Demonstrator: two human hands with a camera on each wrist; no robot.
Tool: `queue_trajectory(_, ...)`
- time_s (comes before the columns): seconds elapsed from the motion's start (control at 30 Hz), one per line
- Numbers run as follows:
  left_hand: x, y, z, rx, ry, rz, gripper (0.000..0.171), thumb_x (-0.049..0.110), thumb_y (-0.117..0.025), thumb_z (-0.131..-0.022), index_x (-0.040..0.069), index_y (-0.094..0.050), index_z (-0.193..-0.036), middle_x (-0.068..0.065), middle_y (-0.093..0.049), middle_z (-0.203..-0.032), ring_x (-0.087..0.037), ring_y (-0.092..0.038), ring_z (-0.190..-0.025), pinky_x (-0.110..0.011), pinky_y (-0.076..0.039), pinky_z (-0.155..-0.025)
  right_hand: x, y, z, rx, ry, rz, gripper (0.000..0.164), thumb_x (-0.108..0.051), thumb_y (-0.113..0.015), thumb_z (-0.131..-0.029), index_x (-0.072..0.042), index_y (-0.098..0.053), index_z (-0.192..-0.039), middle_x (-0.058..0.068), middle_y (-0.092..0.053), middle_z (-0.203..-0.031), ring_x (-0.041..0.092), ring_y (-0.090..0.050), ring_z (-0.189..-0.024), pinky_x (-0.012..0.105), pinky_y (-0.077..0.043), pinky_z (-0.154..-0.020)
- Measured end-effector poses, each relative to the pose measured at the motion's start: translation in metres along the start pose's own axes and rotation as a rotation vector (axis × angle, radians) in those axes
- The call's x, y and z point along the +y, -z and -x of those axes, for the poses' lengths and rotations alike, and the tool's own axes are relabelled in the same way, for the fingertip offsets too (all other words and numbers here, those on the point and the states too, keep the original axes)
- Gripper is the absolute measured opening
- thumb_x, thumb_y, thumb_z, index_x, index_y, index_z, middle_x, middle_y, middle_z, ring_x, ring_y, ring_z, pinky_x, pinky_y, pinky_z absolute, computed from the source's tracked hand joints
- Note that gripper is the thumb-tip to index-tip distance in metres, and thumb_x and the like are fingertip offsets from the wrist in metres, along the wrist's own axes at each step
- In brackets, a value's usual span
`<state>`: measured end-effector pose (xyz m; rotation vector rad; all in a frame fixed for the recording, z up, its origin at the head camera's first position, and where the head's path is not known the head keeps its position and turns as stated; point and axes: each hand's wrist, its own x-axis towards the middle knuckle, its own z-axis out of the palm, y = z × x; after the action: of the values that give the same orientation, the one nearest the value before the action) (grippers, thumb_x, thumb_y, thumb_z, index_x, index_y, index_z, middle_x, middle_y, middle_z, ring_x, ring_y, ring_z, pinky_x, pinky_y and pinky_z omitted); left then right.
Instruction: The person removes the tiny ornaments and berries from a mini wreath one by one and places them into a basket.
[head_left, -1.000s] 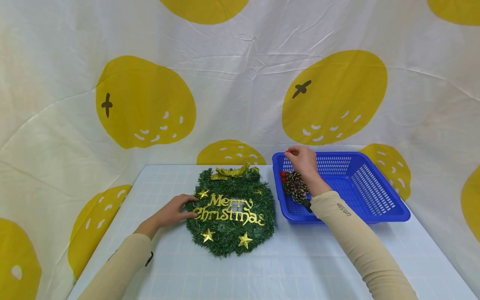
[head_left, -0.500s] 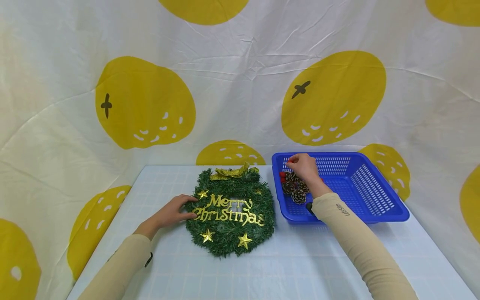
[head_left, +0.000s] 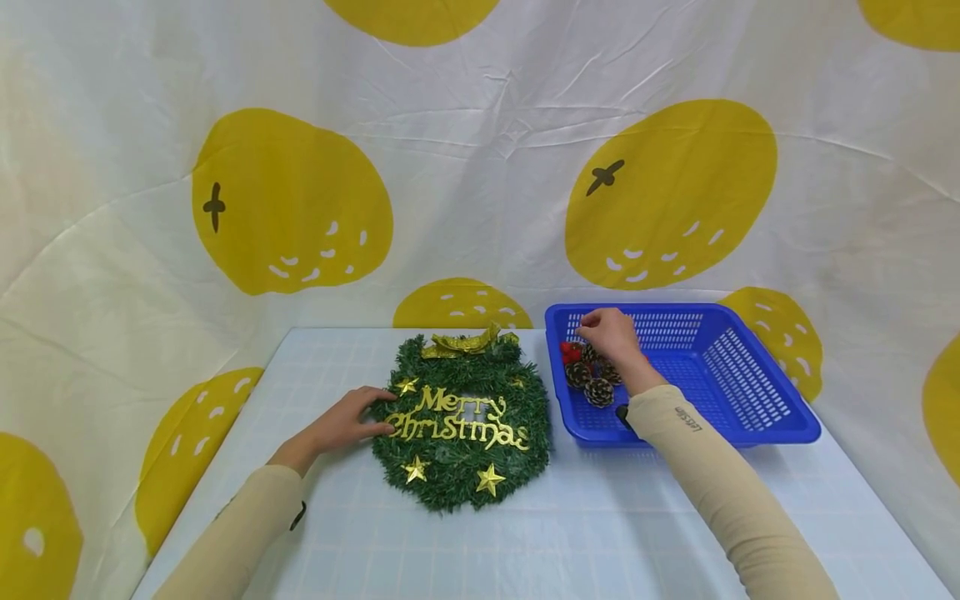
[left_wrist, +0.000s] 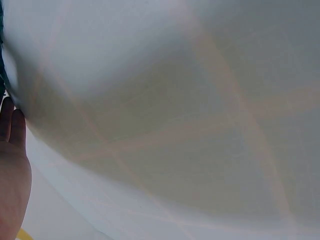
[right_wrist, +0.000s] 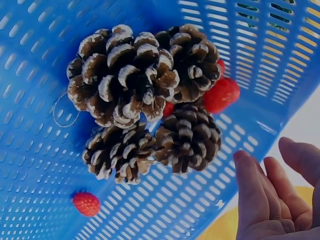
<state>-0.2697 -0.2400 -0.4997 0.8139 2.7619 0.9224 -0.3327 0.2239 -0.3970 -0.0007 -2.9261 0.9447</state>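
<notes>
A green tinsel wreath [head_left: 465, 475] with gold "Merry Christmas" lettering, gold stars and a gold ribbon lies flat on the table. My left hand [head_left: 348, 422] rests at its left edge, fingertips and thumb touching the greenery; in the left wrist view its fingers [left_wrist: 17, 130] look fairly straight. My right hand [head_left: 611, 335] is over the left end of a blue plastic basket [head_left: 682, 437]. In the right wrist view that hand [right_wrist: 277, 200] has thumb and fingers apart, holding nothing. Below it, several frosted pine cones [right_wrist: 122, 75] and red berry ornaments [right_wrist: 222, 95] lie in the basket.
A pale checked cloth [head_left: 465, 554] covers the table. Behind stands a white curtain [head_left: 480, 208] printed with big yellow fruit. One red berry [right_wrist: 86, 204] lies apart from the others in the basket. The basket's raised rim stands just right of the wreath.
My right hand has lowered slightly into the basket's left end and let go of the small red berry it pinched earlier. The left hand and wreath stay in place.
</notes>
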Motion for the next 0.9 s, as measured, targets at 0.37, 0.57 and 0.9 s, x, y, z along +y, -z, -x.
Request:
queue_trajectory(0.37,0.004,0.001,0.001,-0.007,0.007,0.012,0.060,0.041,-0.070,-0.090,0.006,-0.053,-0.137,-0.019,-0.051,-0.137,-0.041,-0.043,-0.129,-0.058,-0.034,-0.106,-0.011,0.033,0.008,-0.016,0.032,0.009,0.038,-0.023,-0.052,-0.099,0.001,-0.064,-0.126,0.022,-0.062,-0.125,0.041,-0.055,-0.114,0.053,-0.045,-0.096)
queue_trajectory(0.57,0.004,0.002,0.002,0.001,0.010,0.004,0.059,0.039,-0.070,-0.091,0.006,-0.053,-0.136,-0.019,-0.051,-0.137,-0.041,-0.043,-0.129,-0.059,-0.034,-0.106,-0.010,0.053,0.023,-0.043,0.096,0.045,0.040,-0.022,-0.045,-0.100,0.001,-0.062,-0.128,0.022,-0.062,-0.124,0.037,-0.057,-0.104,0.054,-0.046,-0.092)
queue_trajectory(0.9,0.006,-0.001,0.007,0.019,0.022,-0.002,0.061,0.038,-0.065,-0.094,0.004,-0.047,-0.142,-0.020,-0.048,-0.141,-0.041,-0.042,-0.131,-0.058,-0.033,-0.108,0.020,0.065,0.068,-0.063,0.151,0.179,0.044,-0.020,-0.045,-0.102,0.011,-0.053,-0.133,0.031,-0.059,-0.124,0.048,-0.056,-0.111,0.060,-0.045,-0.092)
